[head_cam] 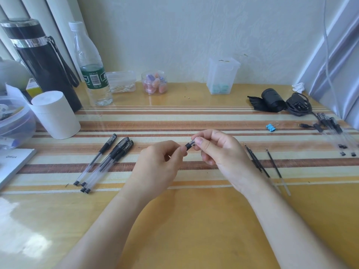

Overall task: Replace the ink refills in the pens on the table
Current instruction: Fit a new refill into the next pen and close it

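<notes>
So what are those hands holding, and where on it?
A pen, mostly hidden: the left hand pinches its black end, the right hand grips the clear barrel beside it.

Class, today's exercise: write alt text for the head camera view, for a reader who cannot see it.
A person's left hand and right hand pinch a black-and-clear pen part between them above a striped mat. Capped pens lie to their left, loose refills to their right; a water bottle and flask stand far left.

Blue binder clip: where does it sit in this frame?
In the head view, the blue binder clip lies on the striped mat, right of centre, beyond the right hand and nearer than the black cable bundle.
</notes>
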